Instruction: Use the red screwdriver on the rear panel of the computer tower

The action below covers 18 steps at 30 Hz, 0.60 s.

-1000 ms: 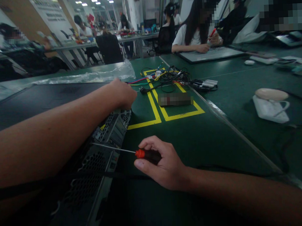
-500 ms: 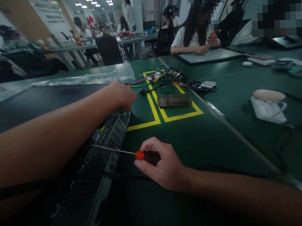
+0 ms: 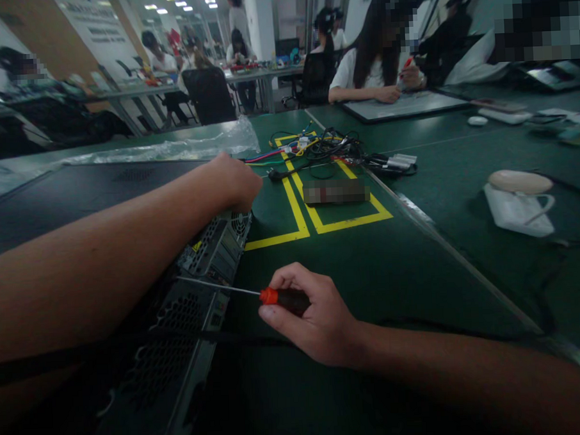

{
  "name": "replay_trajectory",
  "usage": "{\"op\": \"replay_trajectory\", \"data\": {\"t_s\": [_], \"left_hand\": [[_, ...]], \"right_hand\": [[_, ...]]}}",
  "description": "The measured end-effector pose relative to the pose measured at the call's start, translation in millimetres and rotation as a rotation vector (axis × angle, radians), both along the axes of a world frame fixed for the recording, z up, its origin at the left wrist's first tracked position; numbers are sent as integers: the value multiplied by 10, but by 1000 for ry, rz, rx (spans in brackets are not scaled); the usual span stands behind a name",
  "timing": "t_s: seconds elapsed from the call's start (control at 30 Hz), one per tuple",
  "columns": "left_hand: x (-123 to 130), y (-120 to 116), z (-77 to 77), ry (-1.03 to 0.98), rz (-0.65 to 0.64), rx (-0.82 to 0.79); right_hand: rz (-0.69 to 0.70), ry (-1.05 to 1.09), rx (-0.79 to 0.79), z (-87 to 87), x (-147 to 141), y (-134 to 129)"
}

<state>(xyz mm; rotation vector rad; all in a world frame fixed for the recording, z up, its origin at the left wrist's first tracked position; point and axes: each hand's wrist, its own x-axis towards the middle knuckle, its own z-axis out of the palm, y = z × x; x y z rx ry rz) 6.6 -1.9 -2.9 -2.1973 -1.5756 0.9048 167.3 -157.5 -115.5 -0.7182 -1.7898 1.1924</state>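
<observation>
A screwdriver [image 3: 269,296] with an orange collar and dark handle is held in my right hand [image 3: 326,318], fingers and thumb closed round the handle. Its long thin shaft points left, and the tip meets the back panel of a computer case [image 3: 210,266] lying on its side. The exact spot under the tip is too dark to make out. My left hand [image 3: 238,181] is curled over the far rear corner of the case, beside the round fan grille; its fingertips are partly hidden. The left forearm crosses over the case's dark top.
Tangled cables [image 3: 335,145] and a blurred-out box [image 3: 337,192] lie near yellow tape [image 3: 276,241] on the green table. Clear plastic wrap [image 3: 219,140] sits behind the case. At right stands a white cup [image 3: 520,210] with a lid. A person [image 3: 360,73] works across the table.
Both hands and the screwdriver keep almost the same positions. The view has shifted very slightly.
</observation>
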Motion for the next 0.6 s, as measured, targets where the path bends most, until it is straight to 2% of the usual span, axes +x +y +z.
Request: {"op": "replay_trajectory", "data": {"t_s": [0.27, 0.43, 0.6], "left_hand": [[-14, 8, -16, -104, 30, -8], [9, -15, 12, -100, 33, 0], [0, -1, 7, -7, -13, -11]], "right_hand": [[-24, -58, 131, 50, 25, 39], [-15, -29, 92, 28, 6, 26], [-40, -42, 91, 2, 7, 23]]}}
